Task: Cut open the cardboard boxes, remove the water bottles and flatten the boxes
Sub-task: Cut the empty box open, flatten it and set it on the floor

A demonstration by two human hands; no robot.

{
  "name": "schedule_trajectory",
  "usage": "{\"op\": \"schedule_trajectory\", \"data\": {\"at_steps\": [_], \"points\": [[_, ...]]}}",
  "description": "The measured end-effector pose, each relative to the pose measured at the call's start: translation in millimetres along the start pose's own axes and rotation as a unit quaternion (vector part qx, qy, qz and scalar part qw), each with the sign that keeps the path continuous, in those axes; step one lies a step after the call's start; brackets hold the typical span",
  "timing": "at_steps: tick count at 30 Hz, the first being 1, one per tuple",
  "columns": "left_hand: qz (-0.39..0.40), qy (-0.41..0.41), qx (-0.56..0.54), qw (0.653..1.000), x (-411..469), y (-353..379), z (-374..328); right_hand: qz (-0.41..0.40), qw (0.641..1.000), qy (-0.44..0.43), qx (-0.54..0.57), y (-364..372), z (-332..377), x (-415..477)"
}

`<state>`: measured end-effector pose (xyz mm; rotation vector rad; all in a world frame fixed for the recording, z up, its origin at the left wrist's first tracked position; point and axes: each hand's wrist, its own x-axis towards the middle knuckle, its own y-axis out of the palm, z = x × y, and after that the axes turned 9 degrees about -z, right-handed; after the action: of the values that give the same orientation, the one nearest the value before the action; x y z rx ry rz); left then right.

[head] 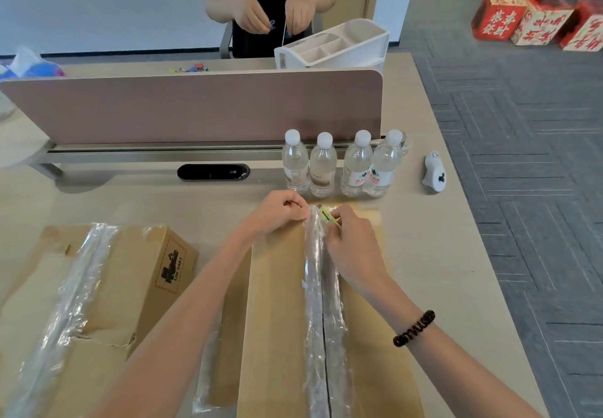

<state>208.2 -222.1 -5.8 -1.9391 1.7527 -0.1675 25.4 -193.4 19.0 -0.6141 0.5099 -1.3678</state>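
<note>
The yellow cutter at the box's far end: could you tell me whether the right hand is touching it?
Touching. The head view shows the right hand with its fingers curled round the yellow cutter, held over the taped seam of the box.

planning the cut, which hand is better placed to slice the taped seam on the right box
Right. The right hand grips the yellow cutter at the far end of the tape seam on the cardboard box; the left hand only pinches the tape's edge beside it.
</note>
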Motion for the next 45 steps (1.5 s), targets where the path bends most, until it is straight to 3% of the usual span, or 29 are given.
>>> {"op": "schedule_trajectory", "data": {"at_steps": [6,19,31,45], "points": [[-0.001,0.003,0.020,1.000,0.8,2.7,1.2,0.019,0.998,0.004,-0.067,-2.2,16.2,2.4],[-0.022,0.025,-0.016,0.999,-3.3,7.7,2.5,0.020,0.994,0.024,-0.105,-0.3,28.2,-1.4],[-0.074,0.059,-0.023,0.995,-2.8,18.3,12.0,0.025,0.994,0.042,-0.098,-1.4,26.4,-6.3],[-0.070,0.056,-0.037,0.995,-4.1,18.3,11.8,0.045,0.994,0.049,-0.085,-5.4,24.9,-6.4]]}}
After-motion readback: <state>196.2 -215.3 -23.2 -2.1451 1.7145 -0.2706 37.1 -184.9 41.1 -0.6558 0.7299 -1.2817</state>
